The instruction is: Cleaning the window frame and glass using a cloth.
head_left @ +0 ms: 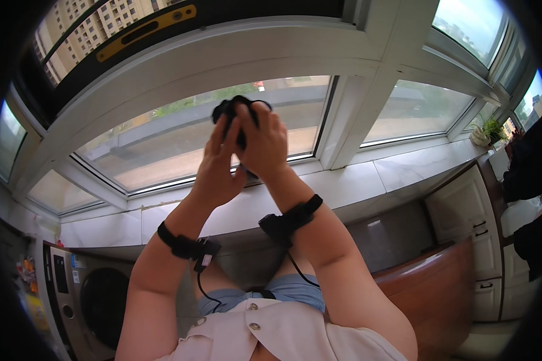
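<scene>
Both hands are raised in front of the window, close together at a dark object (238, 113) whose kind I cannot tell. My left hand (221, 162) is on its left side, fingers pointing up against its lower edge. Across its front lie the fingers of my right hand (264, 140), which overlaps the left. The hands cover much of the object, and its lower part shows only between them. Black straps with small devices and cables are around both forearms.
A white tiled sill (289, 187) runs below the window frame (352, 113). A washing machine (63, 289) stands at lower left. On the right are a brown wooden surface (429, 289), white cabinets (463, 207) and a potted plant (481, 135).
</scene>
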{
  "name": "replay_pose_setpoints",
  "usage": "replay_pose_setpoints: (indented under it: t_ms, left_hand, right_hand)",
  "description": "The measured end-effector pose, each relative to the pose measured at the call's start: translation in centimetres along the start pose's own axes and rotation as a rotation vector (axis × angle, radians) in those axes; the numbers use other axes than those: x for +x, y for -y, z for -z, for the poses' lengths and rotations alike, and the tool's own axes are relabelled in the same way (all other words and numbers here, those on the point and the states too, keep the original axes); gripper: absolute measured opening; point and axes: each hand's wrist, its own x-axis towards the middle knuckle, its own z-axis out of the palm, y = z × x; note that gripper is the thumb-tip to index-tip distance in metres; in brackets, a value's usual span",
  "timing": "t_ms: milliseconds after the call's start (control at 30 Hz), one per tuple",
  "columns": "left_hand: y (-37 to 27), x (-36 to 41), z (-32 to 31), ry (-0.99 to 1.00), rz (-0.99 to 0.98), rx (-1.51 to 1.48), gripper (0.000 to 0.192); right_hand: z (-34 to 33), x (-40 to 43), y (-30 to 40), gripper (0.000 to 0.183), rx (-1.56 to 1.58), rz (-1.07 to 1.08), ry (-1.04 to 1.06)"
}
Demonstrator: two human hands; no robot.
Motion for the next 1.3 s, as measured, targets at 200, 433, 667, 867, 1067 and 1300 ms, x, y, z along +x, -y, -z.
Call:
replay_pose_setpoints:
  t_ms: [200, 433, 667, 867, 1067, 1300]
  left_hand:
    - [-4.2, 4.3, -4.8, 0.147, -0.065, -0.010, 0.084]
    - [-4.4, 3.4, -5.4, 0.168, -0.006, -0.049, 0.082]
    - [-4.1, 4.1, -5.3, 0.162, -0.044, -0.020, 0.083]
    - [-4.0, 3.5, -5.7, 0.140, -0.051, -0.026, 0.082]
    - [-4.0, 4.0, -5.2, 0.117, -0.072, -0.048, 0.081]
    - [-3.9, 3.3, -5.4, 0.165, -0.037, -0.044, 0.081]
  right_hand:
    - [2.1, -1.1, -5.8, 0.053, -0.114, -0.179, -0.172]
    - [2.5, -1.8, -6.2, 0.052, -0.144, -0.104, -0.088]
    - [1.7, -1.1, -5.9, 0.057, -0.079, -0.165, -0.211]
    - [1.4, -2.1, -6.3, 0.058, -0.107, -0.157, -0.171]
    - [1.8, -1.1, -5.9, 0.061, -0.082, -0.147, -0.186]
    - [1.1, -2.4, -6.1, 0.060, -0.100, -0.163, -0.157]
